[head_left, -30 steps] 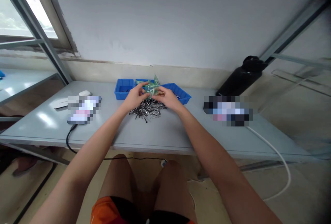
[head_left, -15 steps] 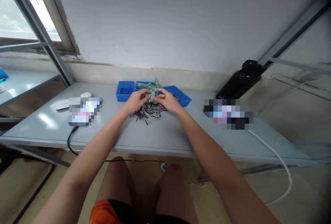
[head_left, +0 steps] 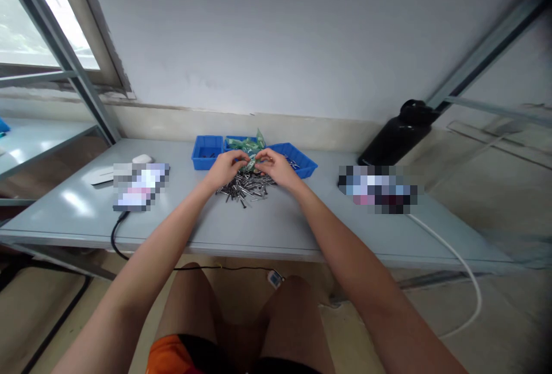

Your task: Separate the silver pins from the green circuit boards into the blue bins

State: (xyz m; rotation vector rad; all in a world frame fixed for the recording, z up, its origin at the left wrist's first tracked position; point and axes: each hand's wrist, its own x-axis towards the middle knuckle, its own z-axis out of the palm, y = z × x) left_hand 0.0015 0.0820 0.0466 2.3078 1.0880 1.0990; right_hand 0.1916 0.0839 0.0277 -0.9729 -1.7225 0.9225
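Observation:
My left hand (head_left: pixel 225 169) and my right hand (head_left: pixel 278 168) meet over the screw pile, fingers closed in a pinch on a small green plastic bag (head_left: pixel 251 163). Between the fingertips the bag looks crumpled; what it contains I cannot make out. Below it lies a heap of loose metal screws (head_left: pixel 244 189), partly hidden by my hands. Just behind is a middle blue bin (head_left: pixel 233 138) with more green plastic bags (head_left: pixel 245 144) in it. A left blue bin (head_left: pixel 206 162) holds a few dark pieces. On the right, another blue bin (head_left: pixel 307 168) contains screws.
On the left of the table (head_left: pixel 259 230) lie a blurred-out phone (head_left: pixel 144 187) with a black cable and a white rounded case (head_left: pixel 142 159). To the right are a black bottle (head_left: pixel 397 135) and a blurred-out device (head_left: pixel 375 190) with a white cable. A wall stands behind.
Both hands stay over the pile with the green bag. The fingers have shifted slightly, and the right fingertips sit a little differently on the plastic. The whole view has moved a little.

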